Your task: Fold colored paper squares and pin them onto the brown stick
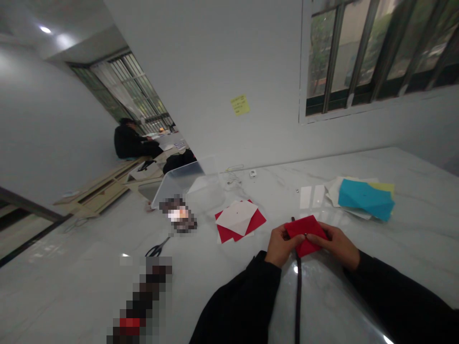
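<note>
A small red paper envelope (304, 227) is held between my two hands above the white marbled table. My left hand (279, 246) grips its left edge, with the thumb on the front. From the right, my right hand (337, 244) pinches it, thumb tip close to a tiny dark fastener at the centre. The fingers behind the paper are hidden. A dark narrow strap (298, 291) runs under the envelope towards me. Left of my hands lies a pile of red envelopes (257, 220) with a pale pink envelope (236, 216) on top.
Blue envelopes (364, 197) lie on paler ones at the right. Scissors (155, 250) rest on the table at the left, near a clear plastic bin (179, 174). A yellow note (240, 105) sticks to the wall. Another person (129, 139) sits far back left.
</note>
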`<state>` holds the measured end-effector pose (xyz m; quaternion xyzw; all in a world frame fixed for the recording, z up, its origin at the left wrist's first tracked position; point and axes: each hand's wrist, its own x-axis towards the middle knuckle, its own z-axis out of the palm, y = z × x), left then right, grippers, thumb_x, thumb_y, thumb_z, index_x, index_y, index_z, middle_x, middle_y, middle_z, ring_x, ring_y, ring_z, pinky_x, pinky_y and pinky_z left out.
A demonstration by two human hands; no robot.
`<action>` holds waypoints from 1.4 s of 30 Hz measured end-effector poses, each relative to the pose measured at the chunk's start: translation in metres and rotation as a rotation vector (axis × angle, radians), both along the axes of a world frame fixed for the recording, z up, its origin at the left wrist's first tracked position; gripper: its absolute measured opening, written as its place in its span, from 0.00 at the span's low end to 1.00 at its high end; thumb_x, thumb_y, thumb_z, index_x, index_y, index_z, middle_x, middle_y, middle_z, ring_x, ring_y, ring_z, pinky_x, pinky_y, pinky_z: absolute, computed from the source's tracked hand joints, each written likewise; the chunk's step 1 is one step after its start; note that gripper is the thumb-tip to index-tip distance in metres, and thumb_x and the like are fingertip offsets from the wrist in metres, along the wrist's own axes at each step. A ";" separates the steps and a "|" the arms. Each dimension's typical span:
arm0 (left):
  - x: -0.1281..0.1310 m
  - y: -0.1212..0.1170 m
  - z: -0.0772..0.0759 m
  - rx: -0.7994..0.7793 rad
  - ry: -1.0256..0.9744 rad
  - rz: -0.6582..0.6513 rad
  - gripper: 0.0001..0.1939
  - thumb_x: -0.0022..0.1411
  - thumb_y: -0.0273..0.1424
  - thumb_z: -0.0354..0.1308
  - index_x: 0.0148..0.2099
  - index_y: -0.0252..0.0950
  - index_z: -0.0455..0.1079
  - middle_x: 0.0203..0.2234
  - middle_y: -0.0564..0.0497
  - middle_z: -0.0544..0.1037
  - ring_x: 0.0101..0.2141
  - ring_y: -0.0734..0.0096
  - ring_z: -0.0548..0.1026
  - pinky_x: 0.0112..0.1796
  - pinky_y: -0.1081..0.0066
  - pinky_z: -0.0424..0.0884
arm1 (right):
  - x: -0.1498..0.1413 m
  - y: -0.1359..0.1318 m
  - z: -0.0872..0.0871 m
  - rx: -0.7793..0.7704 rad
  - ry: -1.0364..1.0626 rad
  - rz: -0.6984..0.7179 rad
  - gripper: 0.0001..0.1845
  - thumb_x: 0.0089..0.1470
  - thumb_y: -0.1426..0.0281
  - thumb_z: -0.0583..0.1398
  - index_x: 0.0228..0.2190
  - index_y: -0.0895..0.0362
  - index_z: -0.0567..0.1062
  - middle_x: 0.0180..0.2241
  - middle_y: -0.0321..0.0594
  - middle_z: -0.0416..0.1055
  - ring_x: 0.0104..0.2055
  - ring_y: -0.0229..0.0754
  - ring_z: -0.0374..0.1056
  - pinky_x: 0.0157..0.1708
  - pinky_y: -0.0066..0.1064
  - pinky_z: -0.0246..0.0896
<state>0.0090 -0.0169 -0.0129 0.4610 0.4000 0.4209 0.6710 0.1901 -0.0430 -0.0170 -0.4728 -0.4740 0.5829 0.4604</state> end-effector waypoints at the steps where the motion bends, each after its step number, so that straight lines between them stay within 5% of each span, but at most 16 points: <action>1: 0.000 0.000 0.000 0.004 0.006 0.003 0.26 0.43 0.36 0.74 0.43 0.28 0.77 0.37 0.40 0.82 0.36 0.59 0.79 0.44 0.61 0.73 | 0.000 0.000 -0.001 0.001 -0.001 0.007 0.26 0.46 0.55 0.69 0.44 0.56 0.77 0.40 0.43 0.80 0.42 0.53 0.76 0.45 0.45 0.70; 6: 0.001 0.000 0.003 0.031 0.053 0.046 0.23 0.43 0.35 0.73 0.42 0.29 0.77 0.35 0.42 0.82 0.35 0.60 0.79 0.42 0.62 0.73 | -0.004 -0.003 -0.002 0.056 -0.072 -0.061 0.25 0.48 0.54 0.68 0.42 0.55 0.72 0.40 0.44 0.78 0.41 0.52 0.75 0.42 0.43 0.72; 11: 0.002 -0.001 0.008 0.024 0.064 0.049 0.20 0.45 0.32 0.71 0.41 0.29 0.77 0.35 0.42 0.82 0.34 0.61 0.79 0.40 0.63 0.73 | -0.006 -0.009 0.003 0.334 -0.333 -0.281 0.33 0.47 0.57 0.69 0.53 0.50 0.69 0.50 0.47 0.71 0.47 0.53 0.70 0.39 0.41 0.72; 15: 0.002 -0.003 0.008 0.053 0.091 0.039 0.17 0.46 0.31 0.70 0.40 0.30 0.77 0.33 0.43 0.82 0.33 0.62 0.78 0.39 0.65 0.73 | -0.001 -0.009 0.007 0.536 -0.474 -0.246 0.22 0.52 0.61 0.66 0.50 0.46 0.76 0.54 0.44 0.66 0.53 0.53 0.66 0.45 0.42 0.70; 23: 0.001 -0.002 0.005 0.057 0.082 0.005 0.19 0.47 0.33 0.70 0.42 0.30 0.77 0.34 0.43 0.82 0.33 0.62 0.78 0.39 0.64 0.72 | 0.007 -0.006 0.011 0.668 -0.590 -0.198 0.09 0.53 0.62 0.66 0.38 0.44 0.83 0.58 0.40 0.64 0.57 0.56 0.63 0.51 0.49 0.67; 28: 0.003 -0.003 0.005 0.111 0.123 -0.002 0.17 0.49 0.31 0.68 0.41 0.29 0.77 0.33 0.44 0.82 0.33 0.62 0.78 0.37 0.66 0.72 | 0.005 -0.004 0.004 0.687 -0.674 -0.096 0.08 0.55 0.62 0.65 0.38 0.45 0.82 0.56 0.42 0.68 0.57 0.56 0.62 0.52 0.49 0.65; 36: 0.001 0.010 0.003 0.149 0.189 0.137 0.16 0.48 0.30 0.68 0.41 0.30 0.76 0.34 0.44 0.82 0.34 0.61 0.79 0.38 0.65 0.74 | 0.005 -0.003 0.013 0.769 -0.721 -0.190 0.07 0.56 0.64 0.64 0.36 0.53 0.80 0.47 0.47 0.70 0.51 0.51 0.66 0.51 0.46 0.63; 39: -0.001 0.013 0.000 0.168 0.185 0.162 0.11 0.49 0.30 0.66 0.37 0.31 0.75 0.30 0.47 0.82 0.31 0.64 0.78 0.35 0.68 0.73 | 0.008 -0.006 0.027 0.709 -0.695 -0.048 0.07 0.55 0.64 0.64 0.32 0.54 0.79 0.40 0.44 0.71 0.41 0.44 0.69 0.41 0.36 0.66; 42: -0.002 0.014 -0.002 0.155 0.147 0.194 0.12 0.49 0.31 0.67 0.37 0.32 0.74 0.31 0.48 0.82 0.32 0.65 0.78 0.36 0.68 0.73 | 0.012 -0.010 0.038 0.557 -0.665 0.335 0.11 0.52 0.60 0.67 0.30 0.55 0.78 0.29 0.37 0.70 0.27 0.37 0.65 0.28 0.28 0.62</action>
